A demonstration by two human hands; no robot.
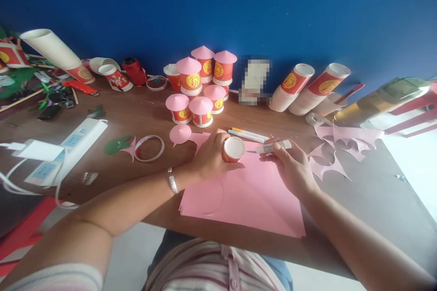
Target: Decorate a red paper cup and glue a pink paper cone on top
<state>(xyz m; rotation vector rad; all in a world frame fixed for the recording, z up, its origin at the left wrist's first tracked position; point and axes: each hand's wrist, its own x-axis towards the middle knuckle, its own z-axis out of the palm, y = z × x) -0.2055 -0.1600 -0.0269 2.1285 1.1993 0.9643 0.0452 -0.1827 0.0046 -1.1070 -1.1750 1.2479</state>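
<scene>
My left hand is closed around a short red paper cup, whose white round end faces up. In my right hand is a slim white tube with a thin pointed tip. That tip points left at the cup's side, close to its rim; whether it touches I cannot tell. Both hands are over a stack of pink paper sheets, with a faint circle outline on the top sheet. A pink paper cone lies just beyond my left hand. Two pens lie behind the cup.
Several red cups with pink cone tops stand at the back. Stacked paper cups lean by the wall. Pink paper scraps and a tape roll are at right. Left are a power strip and a white ring.
</scene>
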